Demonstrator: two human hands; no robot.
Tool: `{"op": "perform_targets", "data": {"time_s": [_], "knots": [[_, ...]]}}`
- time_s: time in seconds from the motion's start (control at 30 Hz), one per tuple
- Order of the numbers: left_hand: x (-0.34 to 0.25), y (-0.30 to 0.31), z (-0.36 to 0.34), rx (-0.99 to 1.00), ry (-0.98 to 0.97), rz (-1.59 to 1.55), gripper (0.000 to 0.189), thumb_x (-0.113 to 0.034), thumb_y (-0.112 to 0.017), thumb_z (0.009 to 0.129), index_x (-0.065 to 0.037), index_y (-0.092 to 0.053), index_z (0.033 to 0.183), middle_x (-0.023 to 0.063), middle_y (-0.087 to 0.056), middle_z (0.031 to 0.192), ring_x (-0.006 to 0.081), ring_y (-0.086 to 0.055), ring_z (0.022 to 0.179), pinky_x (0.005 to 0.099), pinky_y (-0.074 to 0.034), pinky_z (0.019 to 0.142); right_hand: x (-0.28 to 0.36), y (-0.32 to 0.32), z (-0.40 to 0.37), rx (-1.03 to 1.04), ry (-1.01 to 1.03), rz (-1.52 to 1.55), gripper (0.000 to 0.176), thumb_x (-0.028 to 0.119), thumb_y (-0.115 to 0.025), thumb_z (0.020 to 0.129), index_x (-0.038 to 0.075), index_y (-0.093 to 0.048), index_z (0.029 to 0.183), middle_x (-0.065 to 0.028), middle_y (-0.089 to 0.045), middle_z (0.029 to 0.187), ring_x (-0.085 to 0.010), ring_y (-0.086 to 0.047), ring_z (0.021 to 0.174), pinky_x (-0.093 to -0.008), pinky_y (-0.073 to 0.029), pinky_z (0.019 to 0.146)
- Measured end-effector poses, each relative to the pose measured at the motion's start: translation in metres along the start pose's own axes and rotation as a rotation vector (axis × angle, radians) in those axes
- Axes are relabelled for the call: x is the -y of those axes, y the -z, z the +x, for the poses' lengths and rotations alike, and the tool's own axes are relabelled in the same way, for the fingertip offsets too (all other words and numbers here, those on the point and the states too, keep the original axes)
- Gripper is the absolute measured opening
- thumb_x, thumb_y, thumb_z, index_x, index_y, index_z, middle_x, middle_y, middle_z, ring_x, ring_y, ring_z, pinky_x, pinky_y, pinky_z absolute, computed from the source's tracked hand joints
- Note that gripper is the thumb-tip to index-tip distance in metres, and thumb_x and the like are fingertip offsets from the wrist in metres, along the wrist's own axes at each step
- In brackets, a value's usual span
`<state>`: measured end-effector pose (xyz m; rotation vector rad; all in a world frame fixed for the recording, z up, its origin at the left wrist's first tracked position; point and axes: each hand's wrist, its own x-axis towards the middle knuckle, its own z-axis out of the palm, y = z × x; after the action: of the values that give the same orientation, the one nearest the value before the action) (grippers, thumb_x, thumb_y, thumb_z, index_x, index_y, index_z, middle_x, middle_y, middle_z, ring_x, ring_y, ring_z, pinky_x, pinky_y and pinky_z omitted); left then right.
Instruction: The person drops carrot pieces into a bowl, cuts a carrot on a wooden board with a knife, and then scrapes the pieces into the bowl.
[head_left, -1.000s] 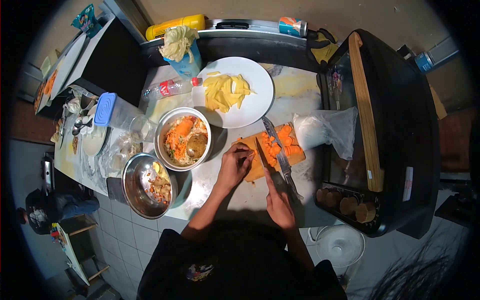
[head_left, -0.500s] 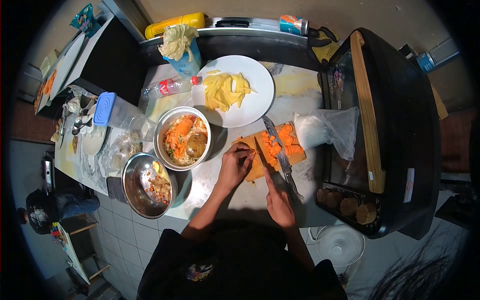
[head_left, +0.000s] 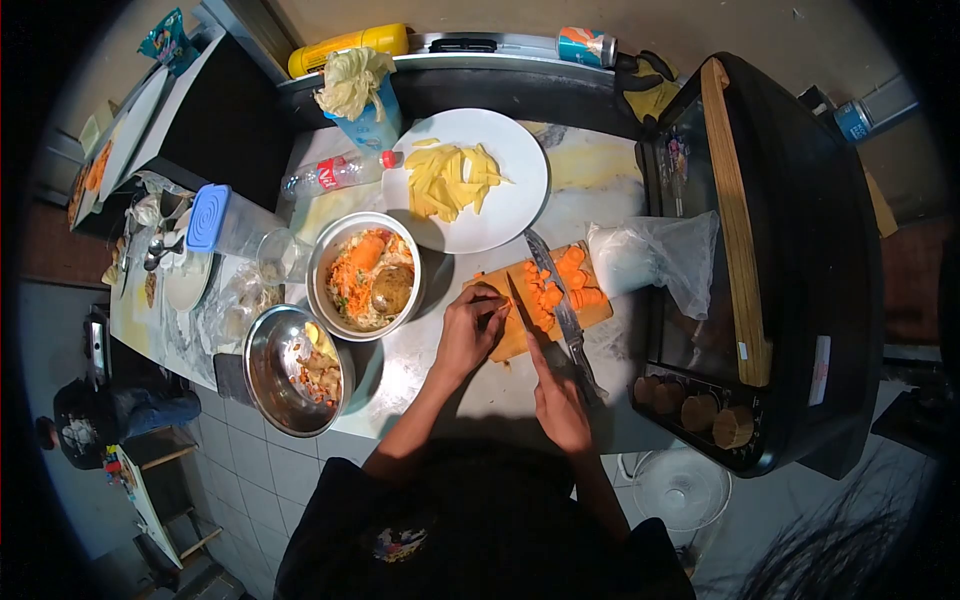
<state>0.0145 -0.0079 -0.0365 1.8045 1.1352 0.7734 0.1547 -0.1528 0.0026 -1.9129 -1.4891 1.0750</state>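
On the orange cutting board (head_left: 512, 345), my left hand (head_left: 470, 330) pinches a small piece of carrot at the board's left side. My right hand (head_left: 562, 408) is closed round a dark-bladed knife (head_left: 521, 303), its blade beside the left fingertips. Sliced carrots (head_left: 571, 272) lie on the board's right part. A second, larger knife (head_left: 568, 325) rests across the board among them. Behind the board is a white plate (head_left: 520, 205) with yellow strips (head_left: 455, 182). To the left, a white bowl (head_left: 322, 290) holds shredded carrot, a carrot piece and a brown potato.
A metal bowl (head_left: 262, 375) of peelings stands front left. A plastic bottle (head_left: 335, 175) and a blue-lidded container (head_left: 225, 222) lie behind it. A plastic bag of white powder (head_left: 625, 258) sits beside a black oven (head_left: 790, 270). A person (head_left: 80, 425) is in the far left background.
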Motion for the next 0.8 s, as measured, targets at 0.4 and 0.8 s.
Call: {"op": "perform_targets", "data": {"time_s": [0.4,0.8], "knots": [[-0.003,0.001,0.0,0.005,-0.022,0.021,0.02,0.004,-0.071,0.08,0.003,-0.075,0.1,0.0178,-0.067,0.1,0.0327,-0.067,0.088,0.0383,-0.054,0.077,0.003,0.002,0.0,-0.003,-0.043,-0.155,0.092,-0.014,-0.05,0.08,0.021,-0.02,0.159,-0.0267,-0.053,0.067,-0.0464,-0.058,0.065,-0.0512,-0.046,0.065],[-0.001,0.002,0.002,0.041,0.008,0.035,0.019,0.002,-0.071,0.084,0.001,-0.075,0.102,0.0159,-0.068,0.103,0.0277,-0.068,0.089,0.035,-0.055,0.078,0.024,0.019,0.005,0.181,-0.15,-0.296,0.1,-0.012,-0.057,0.079,0.021,-0.011,0.161,-0.0309,-0.059,0.077,-0.0478,-0.063,0.078,-0.055,-0.047,0.074]]}}
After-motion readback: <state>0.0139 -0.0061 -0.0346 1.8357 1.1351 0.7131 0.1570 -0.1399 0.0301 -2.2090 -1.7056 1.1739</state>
